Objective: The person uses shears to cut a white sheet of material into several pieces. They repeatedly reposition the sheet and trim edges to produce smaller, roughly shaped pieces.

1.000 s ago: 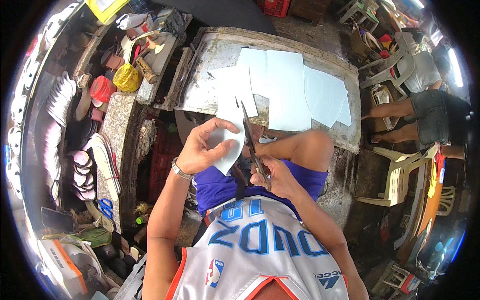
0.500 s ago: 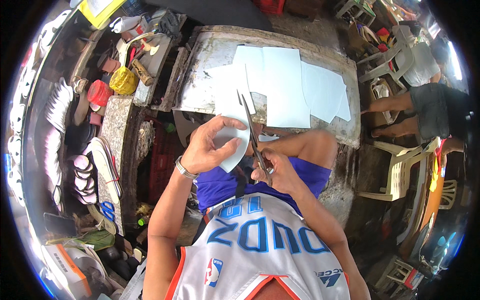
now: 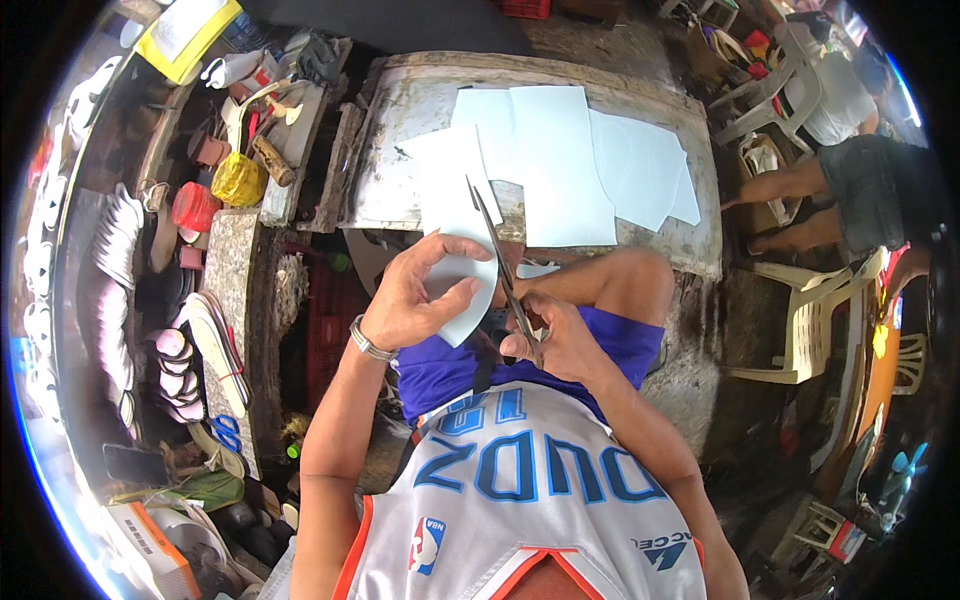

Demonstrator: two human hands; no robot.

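Observation:
My left hand [image 3: 418, 295] pinches a pale bluish-white sheet [image 3: 466, 312] between thumb and fingers, in front of the table's near edge. The sheet's right edge is curved, and it reaches up toward the tabletop. Close along that edge stand long dark scissors [image 3: 501, 262], blades pointing away from me and their tips slightly apart. My right hand [image 3: 558, 338] is closed round the handles, with its thumb and fingers at the loops. Whether the blades are biting into the sheet, I cannot tell.
Several pale sheets [image 3: 560, 165] lie overlapping on the worn white table [image 3: 390, 180]. To the left, a bench [image 3: 235, 300] carries sandal soles [image 3: 217, 350] and blue-handled scissors [image 3: 224, 432]. A cream plastic chair [image 3: 805, 330] and another person's legs [image 3: 785, 215] are at the right.
The whole view has shifted slightly, and the table and sheets appear a little further left and up. Both hands keep nearly the same grip and place; the scissors have barely moved.

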